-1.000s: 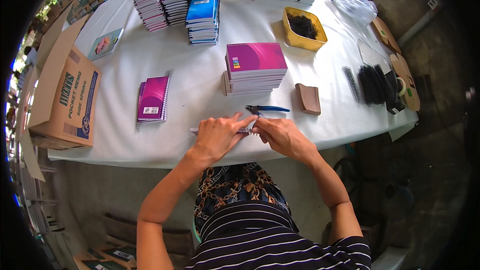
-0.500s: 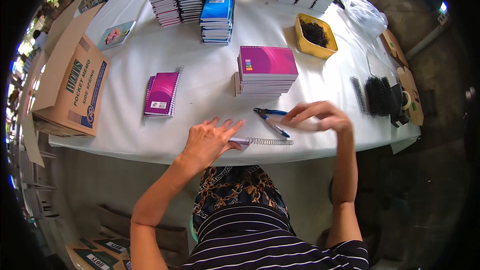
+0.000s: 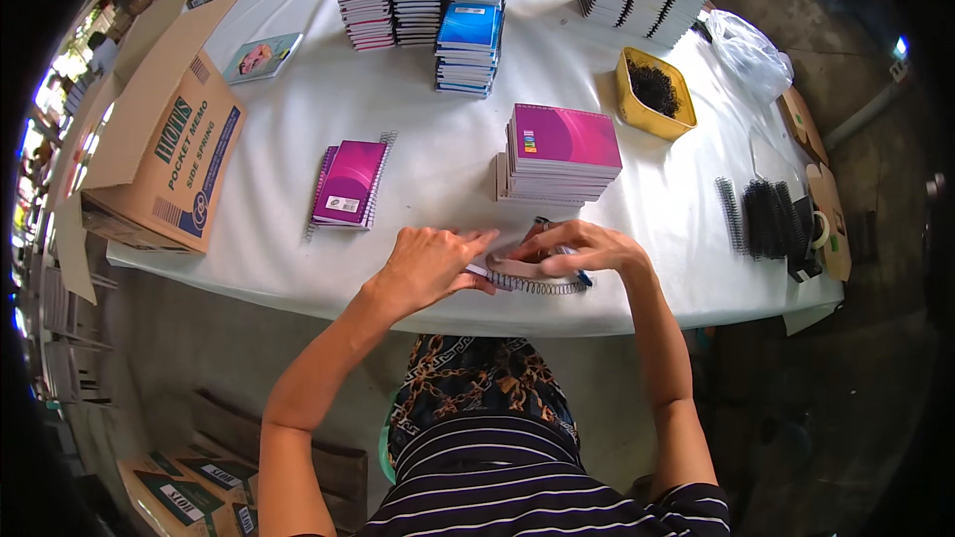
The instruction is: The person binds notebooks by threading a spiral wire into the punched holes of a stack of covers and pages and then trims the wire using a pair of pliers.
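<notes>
My left hand (image 3: 423, 264) is closed on a small purple notebook (image 3: 500, 280) lying near the table's front edge; the palm and fingers hide most of it. A thin wire spiral (image 3: 553, 288) sticks out of the notebook to the right. My right hand (image 3: 587, 247) reaches over with fingers stretched toward the notebook, fingertips blurred at the spiral's inner end. Whether they touch the wire is hard to make out. Under that hand lie blue-handled pliers (image 3: 584, 279), partly covered. Just beyond stands a stack of purple-topped notebooks (image 3: 567, 144).
A few spiral-bound purple notebooks (image 3: 348, 184) lie left, beside an open cardboard box (image 3: 184, 144). Blue notebooks (image 3: 468, 28) and other stacks stand at the back. A yellow tub (image 3: 657, 119) of black coils is back right; black spirals (image 3: 766, 221) lie at the right edge.
My right hand has come left and down, from beside the pliers to over them and against the spiral area. My left hand keeps its hold. The whole view has shifted slightly.
</notes>
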`<state>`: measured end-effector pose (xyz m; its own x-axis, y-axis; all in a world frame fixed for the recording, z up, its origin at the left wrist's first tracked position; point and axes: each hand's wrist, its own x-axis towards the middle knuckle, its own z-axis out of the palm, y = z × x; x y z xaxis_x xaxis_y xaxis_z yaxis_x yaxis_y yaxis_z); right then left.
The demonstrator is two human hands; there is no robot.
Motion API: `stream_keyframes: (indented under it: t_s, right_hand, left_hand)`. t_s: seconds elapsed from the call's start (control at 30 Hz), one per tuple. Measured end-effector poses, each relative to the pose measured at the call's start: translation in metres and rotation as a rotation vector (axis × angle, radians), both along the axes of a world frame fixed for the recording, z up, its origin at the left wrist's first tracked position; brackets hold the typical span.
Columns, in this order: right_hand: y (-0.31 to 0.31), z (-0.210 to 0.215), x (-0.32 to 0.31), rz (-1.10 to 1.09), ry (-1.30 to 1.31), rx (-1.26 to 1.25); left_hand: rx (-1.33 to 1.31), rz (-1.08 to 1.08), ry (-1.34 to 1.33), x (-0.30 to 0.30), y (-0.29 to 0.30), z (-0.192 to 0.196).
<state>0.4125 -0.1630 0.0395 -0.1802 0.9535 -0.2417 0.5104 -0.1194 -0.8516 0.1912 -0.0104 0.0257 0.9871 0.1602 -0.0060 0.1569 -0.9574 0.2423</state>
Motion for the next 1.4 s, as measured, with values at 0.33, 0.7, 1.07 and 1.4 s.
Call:
stream_keyframes:
  t_s: [0.33,0.7,1.07,1.4]
  right_hand:
    - [0.001,-0.027,0.022,-0.02,0.249,0.09]
    - [0.022,-0.019,0.004,-0.095,0.092,-0.038]
    - [0.042,0.0,-0.018,-0.074,-0.003,-0.111]
    - [0.046,-0.002,-0.023,-0.035,0.293,0.07]
  left_hand:
    - [0.03,0.043,-0.122,-0.009,0.006,-0.003]
    - [-0.392,0.22,-0.403,-0.018,0.007,-0.022]
    - [-0.971,0.29,-0.62,-0.024,0.011,-0.054]
    - [-0.957,0.32,-0.611,-0.026,0.009,-0.053]
